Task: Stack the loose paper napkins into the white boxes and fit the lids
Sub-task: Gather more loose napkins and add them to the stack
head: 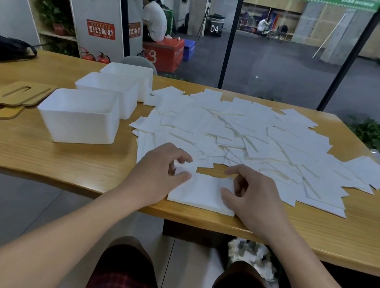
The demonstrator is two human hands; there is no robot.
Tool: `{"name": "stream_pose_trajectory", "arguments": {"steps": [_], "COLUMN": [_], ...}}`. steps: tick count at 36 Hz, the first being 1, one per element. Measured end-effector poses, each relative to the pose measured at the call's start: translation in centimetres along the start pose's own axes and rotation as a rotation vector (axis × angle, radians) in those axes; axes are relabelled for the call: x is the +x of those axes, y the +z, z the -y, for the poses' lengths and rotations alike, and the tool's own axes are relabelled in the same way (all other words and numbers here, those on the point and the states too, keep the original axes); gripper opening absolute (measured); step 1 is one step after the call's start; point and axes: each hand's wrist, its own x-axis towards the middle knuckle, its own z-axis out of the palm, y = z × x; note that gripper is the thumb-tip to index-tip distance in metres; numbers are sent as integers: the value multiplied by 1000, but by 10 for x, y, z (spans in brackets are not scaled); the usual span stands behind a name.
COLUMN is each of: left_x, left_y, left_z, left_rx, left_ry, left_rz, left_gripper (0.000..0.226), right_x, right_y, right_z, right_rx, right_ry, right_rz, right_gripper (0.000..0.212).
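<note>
squaring between both hands, a small napkin stack (pixel 203 193), left grip (pixel 160 176) and right grip (pixel 254 198) pinching its side edges

boxes (pixel 105 101) left of napkins (pixel 248 139)

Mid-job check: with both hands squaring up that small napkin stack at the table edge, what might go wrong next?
1. The napkin stack sits right at the table's near edge; a nudge could drop sheets.
2. The left hand and right hand hold only its sides, so lifting may fan it.
3. The loose napkins overlap and may drag along.
</note>
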Motion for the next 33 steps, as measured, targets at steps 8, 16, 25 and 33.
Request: {"name": "stream_pose_trajectory", "arguments": {"steps": [8, 16, 25, 33], "left_x": [27, 39, 45, 37], "left_y": [-13, -17, -19, -22], "left_z": [26, 40, 41, 24], "left_rx": [259, 290, 438, 533], "left_ry": [-15, -33, 56, 199], "left_rz": [-107, -102, -125, -250], "left_gripper": [26, 27, 25, 18], "right_x": [1, 10, 13, 11], "right_y": [9, 12, 14, 13], "right_z": [1, 2, 9, 12], "right_rx": [-65, -98, -123, -72], "right_ry": [-67, -60, -54, -76], "right_rz": [-5, 26, 49, -87], "right_gripper": [21, 14, 18, 20]}}
